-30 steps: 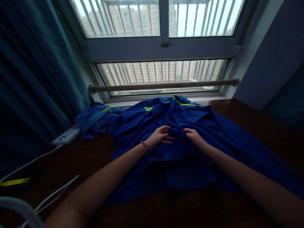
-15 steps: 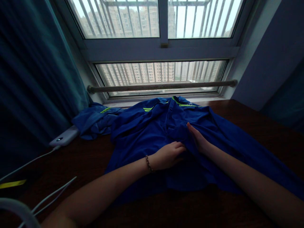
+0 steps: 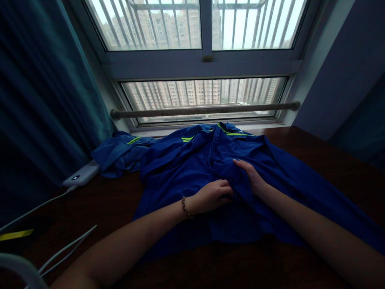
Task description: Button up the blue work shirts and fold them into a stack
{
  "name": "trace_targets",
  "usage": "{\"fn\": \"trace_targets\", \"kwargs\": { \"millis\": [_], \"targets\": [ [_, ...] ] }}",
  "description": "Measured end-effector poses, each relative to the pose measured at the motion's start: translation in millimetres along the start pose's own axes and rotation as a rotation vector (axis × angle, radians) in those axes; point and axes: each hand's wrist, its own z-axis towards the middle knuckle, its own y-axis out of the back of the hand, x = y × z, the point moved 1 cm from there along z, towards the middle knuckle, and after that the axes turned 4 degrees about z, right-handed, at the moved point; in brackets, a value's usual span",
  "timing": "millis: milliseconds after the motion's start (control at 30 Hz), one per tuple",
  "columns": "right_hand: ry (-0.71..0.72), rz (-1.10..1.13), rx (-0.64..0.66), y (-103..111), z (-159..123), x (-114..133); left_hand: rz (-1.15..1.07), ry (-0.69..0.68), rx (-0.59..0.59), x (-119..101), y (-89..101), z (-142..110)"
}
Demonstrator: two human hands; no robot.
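On the dark wooden surface (image 3: pixel 291 148): blue garment (image 3: pixel 180 172), spread before the window (image 3: pixel 195 69).
Left hand (image 3: pixel 212 196): fingers curled narrowly over the garment's near middle; grip cannot be told. Right hand (image 3: pixel 252 177): visible digits extended, touching the garment; grip unclear.

A blue long-sleeved top (image 3: pixel 180 168) with bright green trim (image 3: pixel 187 139) lies spread on a dark wooden desk (image 3: pixel 300 146), the left hand (image 3: pixel 214 196) half-curled over the top's lower middle, a bracelet (image 3: pixel 185 208) round its wrist, and the right hand (image 3: pixel 253 178), thumb uppermost, against the top's raised folds, its other fingers hidden. Left of the top's body are bunched blue cloth (image 3: pixel 118 154), a white power bank (image 3: pixel 82 173) with a cable (image 3: pixel 39 212) and, nearer the viewer, a yellow strip (image 3: pixel 16 235); beyond the top's collar (image 3: pixel 230 131), a rail (image 3: pixel 204 110) crosses in front of a barred window (image 3: pixel 180 66).
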Motion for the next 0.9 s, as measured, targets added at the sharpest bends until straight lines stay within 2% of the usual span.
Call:
{"fn": "trace_targets", "kwargs": {
  "millis": [100,200,267,367,467,667,767,900],
  "targets": [
    [0.088,-0.032,-0.037,2.1,3.5,-3.2,0.027,-0.018,-0.073,-6.7,1.9,-0.7],
    [0.209,-0.124,-0.058,3.2,6.4,-5.7,-0.08,0.003,-0.122,-9.5,2.8,-1.6],
    [0.223,-0.198,-0.034,1.0,4.9,-6.2,-0.192,0.115,-0.162,-5.6,3.1,-1.2],
    [0.189,-0.254,0.022,-4.8,-2.2,-4.9,-0.324,0.314,-0.291,6.0,5.9,1.2],
    [0.121,-0.227,0.083,-9.1,-8.5,-4.0,-0.474,0.401,-0.375,17.0,9.8,4.2],
    [0.042,-0.123,0.182,-9.6,-9.5,-5.8,-0.617,0.4,-0.305,27.9,10.8,4.7],
    [0.032,-0.11,0.181,-9.5,-8.9,-6.6,-0.579,0.412,-0.274,28.9,11.7,3.9],
    [0.031,-0.101,0.21,-11.4,-9.6,-6.6,-0.467,0.433,-0.316,26.7,16.5,3.2]
  ]
}}
